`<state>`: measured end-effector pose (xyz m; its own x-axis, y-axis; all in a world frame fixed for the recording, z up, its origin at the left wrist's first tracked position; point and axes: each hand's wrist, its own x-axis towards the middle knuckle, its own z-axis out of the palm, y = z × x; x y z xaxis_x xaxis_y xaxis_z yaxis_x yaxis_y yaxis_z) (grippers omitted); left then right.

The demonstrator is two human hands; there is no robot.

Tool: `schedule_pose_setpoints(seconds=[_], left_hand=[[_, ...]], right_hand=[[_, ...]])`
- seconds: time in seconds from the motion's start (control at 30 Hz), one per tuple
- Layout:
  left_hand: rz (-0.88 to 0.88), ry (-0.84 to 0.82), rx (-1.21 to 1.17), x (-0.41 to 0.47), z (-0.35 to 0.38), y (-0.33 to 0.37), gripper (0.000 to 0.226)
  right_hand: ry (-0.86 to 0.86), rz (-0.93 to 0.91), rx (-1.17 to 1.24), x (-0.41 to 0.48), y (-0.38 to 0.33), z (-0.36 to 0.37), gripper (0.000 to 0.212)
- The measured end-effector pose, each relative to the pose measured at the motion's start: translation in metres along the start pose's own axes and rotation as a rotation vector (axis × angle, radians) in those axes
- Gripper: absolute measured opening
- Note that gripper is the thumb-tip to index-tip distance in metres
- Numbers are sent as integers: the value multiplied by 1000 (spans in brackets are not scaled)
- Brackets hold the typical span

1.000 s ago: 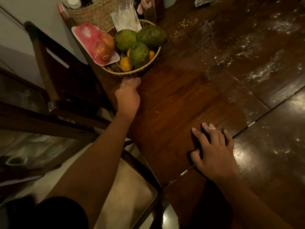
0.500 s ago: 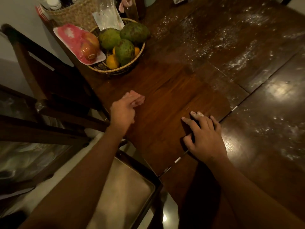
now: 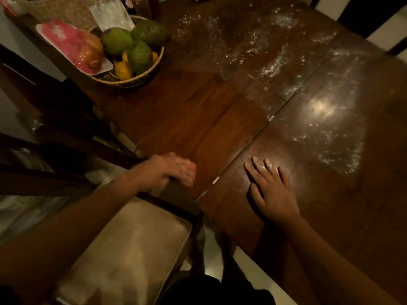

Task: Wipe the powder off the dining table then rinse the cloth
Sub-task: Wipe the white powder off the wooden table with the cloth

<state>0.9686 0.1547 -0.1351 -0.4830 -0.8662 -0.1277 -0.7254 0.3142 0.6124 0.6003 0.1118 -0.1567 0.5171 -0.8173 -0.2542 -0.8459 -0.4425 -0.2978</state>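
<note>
1. left hand (image 3: 174, 170): fingers curled, knuckles up, over the near table (image 3: 198, 119) edge. motion-blurred, so cannot tell whether it clenches anything.
2. cloth: not clearly visible. there is only a pale pinkish smear at the left fingers, so its long axis and heading cannot be read.
3. right hand (image 3: 273, 190): released, palm flat on the table, fingers spread and pointing away and slightly left. white dust on the fingertips.
4. seam (image 3: 242, 148) in the tabletop runs diagonally between the two hands, near-left to far-right.
5. powder (image 3: 271, 67): streaks and specks across the far and right parts of the table, and a patch just right of the right hand. the wood strip from the left hand up toward the basket (image 3: 132, 80) looks bare brown.
6. basket sits at the far left and holds green and orange fruit (image 3: 141, 56). pink tray (image 3: 66, 40) leans on its left rim.
7. chair seat (image 3: 132, 243), beige, sits below the left forearm, beside the table edge.
</note>
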Motion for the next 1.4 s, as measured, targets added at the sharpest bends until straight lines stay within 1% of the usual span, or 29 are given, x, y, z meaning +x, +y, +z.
schedule_pose_setpoints(seconds=[0.07, 0.1, 0.13, 0.17, 0.2, 0.23, 0.27, 0.33, 0.37, 0.4, 0.43, 0.47, 0.53, 0.6, 0.63, 0.67, 0.73, 0.77, 0.8, 0.83, 0.9, 0.97, 1.03, 1.1, 1.17, 1.23, 1.3, 1.33, 1.4], left_hand=[[-326, 279, -147, 17, -9, -4, 68], [-488, 436, -161, 32, -5, 0, 63], [-598, 540, -95, 48, 4, 9, 58], [-652, 579, -4, 64, 15, 20, 56], [-641, 587, 51, 77, 27, 36, 56], [-583, 560, 67, 86, 42, 52, 56], [-487, 490, 47, 93, 56, 69, 58], [-247, 293, 95, 96, 88, 108, 67], [-141, 165, 128, 92, 103, 127, 72], [-66, 46, 125, 83, 117, 143, 74], [-1, -11, 92, 73, 128, 153, 71], [59, -27, 39, 62, 133, 155, 67], [107, 33, -46, 47, 130, 147, 68], [43, 148, -94, 45, 117, 134, 71], [-36, 209, -145, 50, 112, 128, 70], [-141, 280, -198, 58, 105, 126, 66], [-431, 433, -232, 85, 100, 132, 52], [-581, 504, -206, 101, 102, 137, 51], [-694, 562, -152, 117, 107, 145, 50], [-753, 603, -67, 133, 115, 158, 48], [-733, 607, 88, 163, 136, 189, 49], [-645, 535, 152, 192, 163, 231, 57], [-568, 457, 151, 214, 196, 284, 67], [-489, 306, 130, 221, 229, 338, 78], [-392, 186, 90, 211, 253, 371, 81], [-296, 159, 72, 192, 265, 376, 79], [-275, 138, 93, 174, 265, 363, 78], [-305, 162, 89, 168, 261, 355, 78], [-437, 310, 25, 167, 247, 341, 81]], right_hand=[[-24, 61, -25, -34, 2, 2, 54], [-34, 99, -18, -49, 1, 4, 53], [-44, 136, -4, -63, -1, 6, 53], [-52, 167, 8, -74, -3, 7, 53], [-60, 187, 15, -83, -4, 7, 52], [-67, 198, 16, -90, -3, 6, 52], [-74, 205, 10, -96, -1, 4, 53], [-84, 229, -10, -103, 9, -1, 53], [-80, 253, -19, -106, 15, -4, 53], [-68, 284, -19, -109, 21, -7, 52], [-51, 319, -10, -112, 29, -11, 52], [-35, 348, 0, -116, 38, -15, 52], [-22, 379, 2, -123, 57, -22, 53], [-32, 393, -14, -132, 78, -28, 54], [-34, 396, -22, -136, 89, -31, 54], [-33, 395, -27, -140, 100, -34, 54], [-26, 392, -29, -150, 123, -39, 54], [-20, 389, -24, -155, 136, -42, 53], [-14, 384, -17, -160, 149, -44, 52], [-11, 372, -13, -165, 163, -47, 51], [-21, 336, -23, -172, 192, -52, 50], [-33, 291, -37, -173, 222, -59, 50], [-35, 255, -38, -174, 251, -66, 49], [-26, 218, -45, -176, 279, -71, 49], [-13, 174, -51, -178, 300, -74, 47], [2, 137, -77, -178, 311, -73, 48], [17, 125, -78, -176, 314, -71, 49], [24, 124, -69, -176, 315, -69, 49], [37, 113, -62, -177, 315, -68, 49]])
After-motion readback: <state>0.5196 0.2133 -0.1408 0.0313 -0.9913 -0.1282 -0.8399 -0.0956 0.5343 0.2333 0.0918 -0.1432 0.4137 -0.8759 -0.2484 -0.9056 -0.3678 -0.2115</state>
